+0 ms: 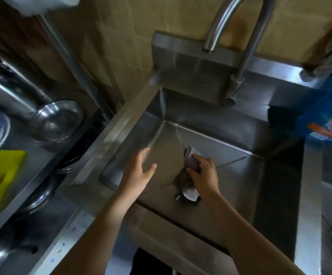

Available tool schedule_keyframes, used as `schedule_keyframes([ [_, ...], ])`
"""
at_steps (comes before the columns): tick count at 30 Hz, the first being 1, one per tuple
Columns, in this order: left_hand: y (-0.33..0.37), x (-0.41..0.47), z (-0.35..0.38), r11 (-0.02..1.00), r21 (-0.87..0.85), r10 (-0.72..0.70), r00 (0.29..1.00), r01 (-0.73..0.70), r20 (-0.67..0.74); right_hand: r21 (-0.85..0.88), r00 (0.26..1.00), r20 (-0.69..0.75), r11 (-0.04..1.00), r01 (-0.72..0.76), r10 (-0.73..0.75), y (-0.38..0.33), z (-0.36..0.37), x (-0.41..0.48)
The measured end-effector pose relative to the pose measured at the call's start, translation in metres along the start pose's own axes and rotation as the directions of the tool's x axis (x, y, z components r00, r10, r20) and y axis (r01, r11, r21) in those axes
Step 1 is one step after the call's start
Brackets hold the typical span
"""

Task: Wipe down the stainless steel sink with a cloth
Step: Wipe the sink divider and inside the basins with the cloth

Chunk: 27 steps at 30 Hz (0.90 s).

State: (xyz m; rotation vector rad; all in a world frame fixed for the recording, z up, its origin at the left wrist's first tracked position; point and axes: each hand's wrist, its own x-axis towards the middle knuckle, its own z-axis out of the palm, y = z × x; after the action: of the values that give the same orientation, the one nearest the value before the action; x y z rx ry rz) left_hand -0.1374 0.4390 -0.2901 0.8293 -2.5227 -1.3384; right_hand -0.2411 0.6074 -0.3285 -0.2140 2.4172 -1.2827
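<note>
Head view, faucet [247, 56] over sink [230, 181], blue packet [323, 116] beside, cloth [191, 162] held

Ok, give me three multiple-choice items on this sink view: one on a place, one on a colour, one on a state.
1. Where is the cloth?
A. Draped over the faucet
B. Low in the sink basin
C. On the left rack

2. What colour is the pad on the left rack?
A. Yellow
B. Red
C. White

3. How is the left hand?
A. Gripping the cloth
B. Open, holding nothing
C. Gripping the faucet

Answers:
1 B: the right hand grips it down inside the basin.
2 A: it is plainly bright yellow.
3 B: its fingers are spread over the basin with nothing in them.
</note>
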Motion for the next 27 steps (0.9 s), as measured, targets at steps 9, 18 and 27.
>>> schedule_keyframes([
  [9,-0.019,0.038,-0.072,0.958,0.165,0.234,0.972,-0.233,0.013,-0.001,0.999,0.011,0.999,-0.032,0.032,-0.034,0.071,0.006],
  [18,-0.039,0.138,-0.118,0.911,0.129,0.367,0.913,-0.392,0.178,-0.073,0.966,-0.204,0.981,-0.179,0.161,-0.072,0.122,0.041],
  [27,-0.036,0.211,-0.101,0.84,0.134,0.442,0.805,-0.527,0.397,-0.058,0.912,-0.296,0.948,-0.313,0.284,-0.06,0.153,0.057],
])
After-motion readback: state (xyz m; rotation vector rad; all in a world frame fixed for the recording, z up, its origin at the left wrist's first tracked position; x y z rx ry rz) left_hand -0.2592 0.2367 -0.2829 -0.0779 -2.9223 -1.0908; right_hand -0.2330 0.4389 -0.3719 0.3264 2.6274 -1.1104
